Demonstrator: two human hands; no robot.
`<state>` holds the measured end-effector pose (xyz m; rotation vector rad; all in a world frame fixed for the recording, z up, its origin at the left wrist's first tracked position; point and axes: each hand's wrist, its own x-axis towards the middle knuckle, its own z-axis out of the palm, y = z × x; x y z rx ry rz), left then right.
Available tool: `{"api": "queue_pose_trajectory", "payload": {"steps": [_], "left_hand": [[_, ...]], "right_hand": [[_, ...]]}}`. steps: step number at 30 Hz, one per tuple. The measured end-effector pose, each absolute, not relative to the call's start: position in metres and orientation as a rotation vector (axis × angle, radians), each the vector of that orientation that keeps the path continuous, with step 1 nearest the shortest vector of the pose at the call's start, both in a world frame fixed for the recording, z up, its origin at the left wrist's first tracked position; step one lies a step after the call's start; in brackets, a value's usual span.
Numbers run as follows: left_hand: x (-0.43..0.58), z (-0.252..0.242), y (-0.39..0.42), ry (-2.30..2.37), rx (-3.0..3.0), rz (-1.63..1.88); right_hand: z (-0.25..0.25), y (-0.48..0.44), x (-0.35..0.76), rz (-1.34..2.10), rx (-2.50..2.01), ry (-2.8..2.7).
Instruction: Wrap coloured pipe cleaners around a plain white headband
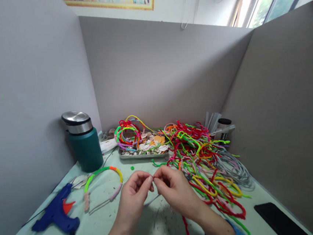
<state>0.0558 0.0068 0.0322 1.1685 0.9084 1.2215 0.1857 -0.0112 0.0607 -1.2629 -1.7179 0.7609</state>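
My left hand (137,191) and my right hand (177,189) meet low in the middle, just above the table. Thumb and forefinger are pinched on each, the tips touching. Whatever they grip is too small and hidden to make out. Under my right wrist a red fuzzy pipe cleaner (187,231) comes down toward the front edge; its upper end is hidden. Left of my left hand lies a headband (98,172) wrapped in green, orange, yellow, pink and lilac, one bare end showing. A small green dot (132,168) lies beyond my fingers.
A blue glue gun (56,212) lies at the left, with a teal bottle (86,146) behind it. At the back, a metal tray (143,156) holds small pieces and coloured rings. Tangled pipe cleaners (195,147), grey wire (237,168) and a black phone (278,218) are at the right.
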Motion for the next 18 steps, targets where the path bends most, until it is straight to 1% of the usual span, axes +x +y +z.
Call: {"api": "queue_pose_trajectory", "payload": {"steps": [4, 11, 15, 18], "left_hand": [[0.055, 0.032, 0.007, 0.906, 1.153, 1.223], [0.051, 0.030, 0.010, 0.908, 1.146, 1.170], [0.050, 0.032, 0.011, 0.892, 1.121, 1.166], [0.050, 0.032, 0.010, 0.861, 1.101, 1.156]], "right_hand": [[0.063, -0.012, 0.188, 0.785, -1.250, -1.731], [0.068, -0.010, 0.202, 0.971, -1.253, -1.790], [0.070, -0.009, 0.205, 0.934, -1.249, -1.780], [0.073, -0.009, 0.204, 0.769, -1.216, -1.826]]}}
